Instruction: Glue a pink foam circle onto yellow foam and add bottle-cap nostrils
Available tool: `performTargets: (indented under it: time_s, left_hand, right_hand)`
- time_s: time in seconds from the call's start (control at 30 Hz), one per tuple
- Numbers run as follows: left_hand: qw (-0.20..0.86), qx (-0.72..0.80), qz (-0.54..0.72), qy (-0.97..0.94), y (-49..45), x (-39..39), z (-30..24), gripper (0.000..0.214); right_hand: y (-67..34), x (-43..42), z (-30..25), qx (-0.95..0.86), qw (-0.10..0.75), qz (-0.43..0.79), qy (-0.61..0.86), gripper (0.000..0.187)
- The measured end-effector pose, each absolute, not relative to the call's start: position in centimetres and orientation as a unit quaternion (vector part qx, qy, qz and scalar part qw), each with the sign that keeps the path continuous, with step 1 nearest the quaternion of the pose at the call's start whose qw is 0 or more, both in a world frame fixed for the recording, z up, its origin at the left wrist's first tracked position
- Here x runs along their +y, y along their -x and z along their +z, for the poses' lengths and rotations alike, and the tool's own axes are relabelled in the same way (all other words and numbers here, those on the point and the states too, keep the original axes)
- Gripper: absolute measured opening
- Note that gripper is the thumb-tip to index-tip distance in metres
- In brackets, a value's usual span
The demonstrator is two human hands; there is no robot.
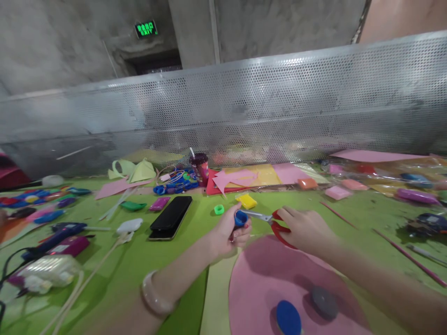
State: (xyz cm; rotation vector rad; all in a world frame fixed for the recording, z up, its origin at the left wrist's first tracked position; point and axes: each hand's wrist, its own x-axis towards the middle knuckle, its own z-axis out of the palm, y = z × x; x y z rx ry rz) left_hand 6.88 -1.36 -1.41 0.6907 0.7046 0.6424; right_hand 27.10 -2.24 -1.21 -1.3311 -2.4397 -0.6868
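My left hand (228, 232) is closed around a small blue cup-like piece (240, 217), its round opening facing up. Red-handled scissors (275, 221) are in my right hand (303, 230), fingers through the loops. The metal blades point left and reach the rim of the blue piece; whether they are cutting into it I cannot tell. Below my hands lies a large rounded pink paper (258, 284). On it rest a blue disc (288, 317) and a grey disc (324, 303). A small green ring (219, 210) and a yellow packet (246, 201) sit just beyond my left hand.
A black phone (171, 217) and a white charger (130, 226) with its cable lie to the left, near a glue gun (66, 230). A dark cup with straw (199, 170) stands at the back. Behind the table rises a perforated metal panel (279, 107).
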Motion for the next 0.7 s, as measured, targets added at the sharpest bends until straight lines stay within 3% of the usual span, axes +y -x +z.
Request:
performTargets:
  time_s: [0.4,0.7]
  left_hand:
    - [0.840,0.329,0.272,-0.335,-6.4,-1.1,-1.3,0.067]
    - [0.827,0.330,0.243,-0.386,-5.9,-0.5,-1.8,0.060]
  right_hand:
    - [-27.0,-2.5,-1.1,-0.843,0.111,-0.215,0.481,0.020]
    - [-26.5,-3.0,0.2,-0.850,0.123,-0.023,0.511,0.016]
